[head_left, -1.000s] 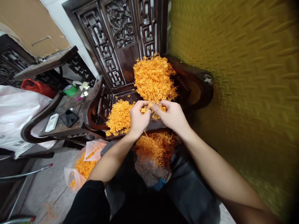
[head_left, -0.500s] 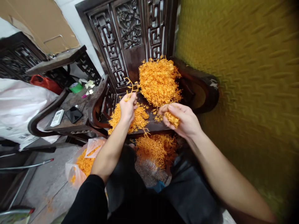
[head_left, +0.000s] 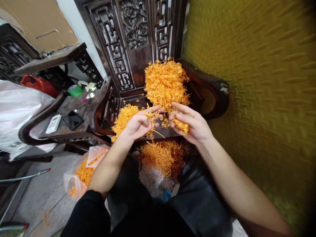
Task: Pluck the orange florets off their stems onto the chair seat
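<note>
The left hand (head_left: pixel 138 123) lies palm up with fingers loosely spread, a thin orange plastic sprig (head_left: pixel 151 116) draped across them, while the right hand (head_left: pixel 194 126) curls its fingers around a small clump of orange plastic blossoms (head_left: pixel 181 125), both held over the front edge of the dark carved wooden chair seat (head_left: pixel 158 133). A tall heap of orange sprigs (head_left: pixel 165 82) fills the seat's back right corner and a lower orange pile (head_left: pixel 123 118) its left edge. To strip well, I judge, pinch close to the stem and keep both hands above the seat so loose pieces land there.
</note>
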Demonstrator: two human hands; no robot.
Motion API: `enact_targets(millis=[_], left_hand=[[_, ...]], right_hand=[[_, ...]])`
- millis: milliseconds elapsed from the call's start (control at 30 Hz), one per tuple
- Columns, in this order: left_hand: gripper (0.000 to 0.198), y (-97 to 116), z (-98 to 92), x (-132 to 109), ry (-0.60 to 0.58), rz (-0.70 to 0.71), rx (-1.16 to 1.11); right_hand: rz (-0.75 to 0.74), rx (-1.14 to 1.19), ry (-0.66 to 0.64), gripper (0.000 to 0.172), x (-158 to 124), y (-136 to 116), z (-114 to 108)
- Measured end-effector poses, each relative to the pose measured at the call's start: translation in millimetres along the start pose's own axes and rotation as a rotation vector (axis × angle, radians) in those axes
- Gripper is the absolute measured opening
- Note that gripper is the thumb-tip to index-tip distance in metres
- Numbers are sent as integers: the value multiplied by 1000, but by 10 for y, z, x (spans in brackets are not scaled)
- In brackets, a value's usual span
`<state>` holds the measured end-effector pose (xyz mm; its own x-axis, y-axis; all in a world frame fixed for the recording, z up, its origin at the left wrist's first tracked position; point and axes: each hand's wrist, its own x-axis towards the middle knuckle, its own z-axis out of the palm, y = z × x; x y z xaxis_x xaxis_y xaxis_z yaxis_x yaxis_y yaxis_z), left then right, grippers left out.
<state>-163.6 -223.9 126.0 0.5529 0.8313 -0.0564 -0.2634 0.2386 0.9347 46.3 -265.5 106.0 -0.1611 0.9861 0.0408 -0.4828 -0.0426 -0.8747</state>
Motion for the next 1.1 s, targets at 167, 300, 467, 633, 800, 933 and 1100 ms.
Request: enact_targets(millis=[167,300,467,633,800,933,1100], left_hand=[[50,5,55,-31,-3,-10,-2],[45,-45,43,-25,59,11,-22],[45,-132,44,-3,255,68,-95],[37,-171,51,4,368,132,59],[29,-166,76,-27,268,189,299],[26,-221,111,-38,288,273,487],[21,-264,109,-9,315,304,738]], right_hand=[[-39,-115,-44,42,-13,46,60],[-146,-350,-5,50,-5,70,57],[-421,-722,-31,34,15,102,104],[-572,-904,-14,33,15,117,138],[-558,-968,6,39,2,107,105],[-521,-967,-3,29,24,147,103],[-615,-910,129,19,-25,161,175]])
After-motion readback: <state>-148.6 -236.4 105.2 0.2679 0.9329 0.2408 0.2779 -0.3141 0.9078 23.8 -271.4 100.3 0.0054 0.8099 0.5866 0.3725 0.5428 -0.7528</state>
